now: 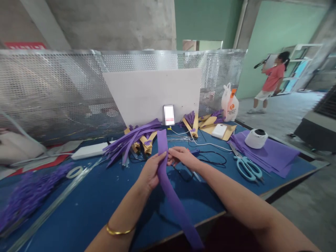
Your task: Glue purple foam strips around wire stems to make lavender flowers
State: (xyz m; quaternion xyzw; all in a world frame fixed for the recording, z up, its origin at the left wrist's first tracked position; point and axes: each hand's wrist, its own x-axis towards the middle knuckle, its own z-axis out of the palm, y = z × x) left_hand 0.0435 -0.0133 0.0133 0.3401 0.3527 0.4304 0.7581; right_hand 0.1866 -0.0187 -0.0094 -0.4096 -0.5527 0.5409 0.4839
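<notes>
A long, flat purple paper strip (173, 197) runs upright between my hands, its lower end hanging past the table's front edge. My left hand (152, 171) grips it from the left, thumb pressed on its face. At its right edge my right hand (182, 156) is closed, fingertips pinched against the strip just opposite my left thumb. Close behind lie a bundle of cut purple strips (133, 138) and a row of thin wires (181, 138). A blue-handled tool with a black cord (195, 152) rests beside my right hand, partly hidden by it.
On the right are scissors (246, 166), purple sheets (280, 154) and a white thread spool (256, 138). Paper-wrapped purple flowers (190, 122) and a lit phone (169, 114) stand at the back. Purple sprigs (34, 196) and clear sticks (56, 201) lie left. A person (274, 78) walks beyond.
</notes>
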